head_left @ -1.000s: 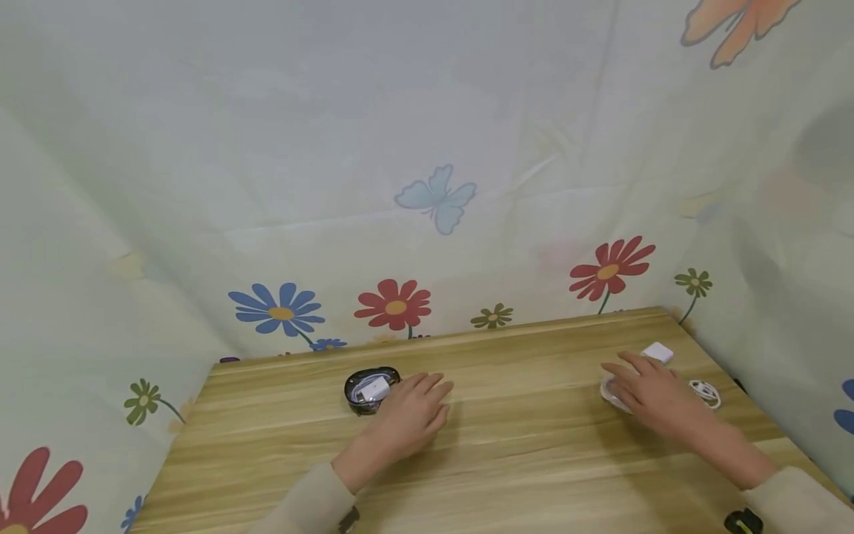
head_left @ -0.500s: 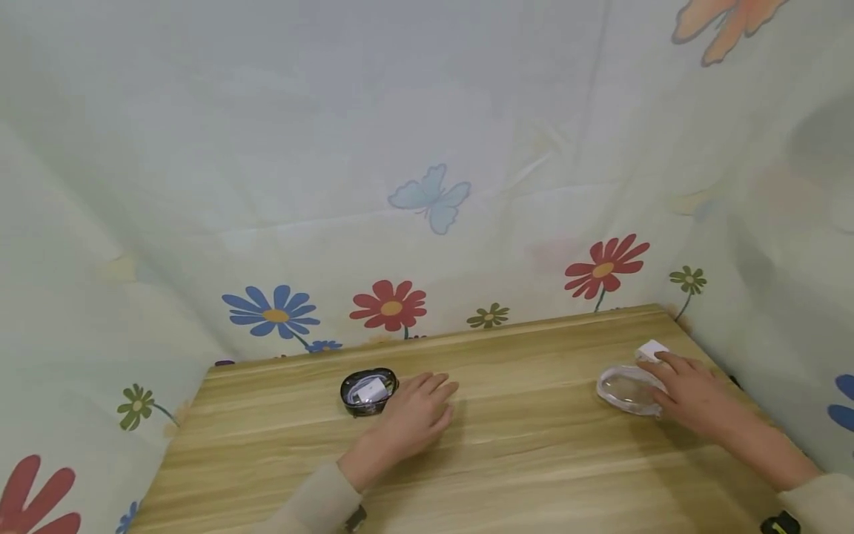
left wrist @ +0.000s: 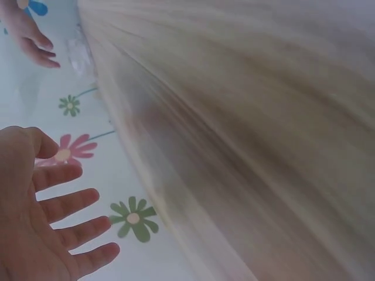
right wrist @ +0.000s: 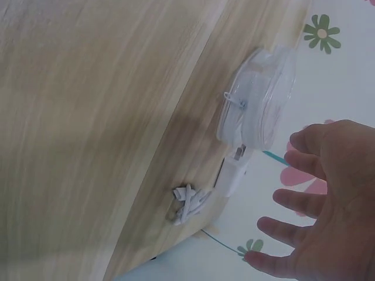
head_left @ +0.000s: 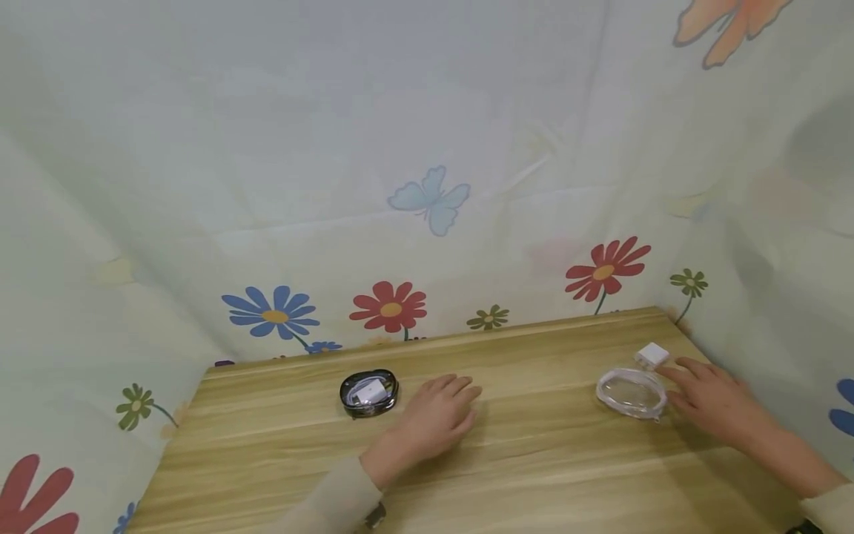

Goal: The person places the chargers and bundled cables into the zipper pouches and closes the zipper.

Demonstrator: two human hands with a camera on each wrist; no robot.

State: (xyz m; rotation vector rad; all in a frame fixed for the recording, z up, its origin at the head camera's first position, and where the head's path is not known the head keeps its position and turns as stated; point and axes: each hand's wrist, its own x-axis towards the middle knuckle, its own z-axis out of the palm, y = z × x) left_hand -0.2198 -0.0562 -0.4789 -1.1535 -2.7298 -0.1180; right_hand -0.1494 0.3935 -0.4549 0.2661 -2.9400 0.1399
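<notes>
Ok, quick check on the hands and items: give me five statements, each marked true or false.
1. A white adapter lies in the black case. True.
2. The left hand grips the black case. False: it holds nothing.
3. The loose adapter is outside the clear case. True.
4. The white cable is inside the clear case. False: it lies on the table.
5. The right hand holds nothing. True.
</notes>
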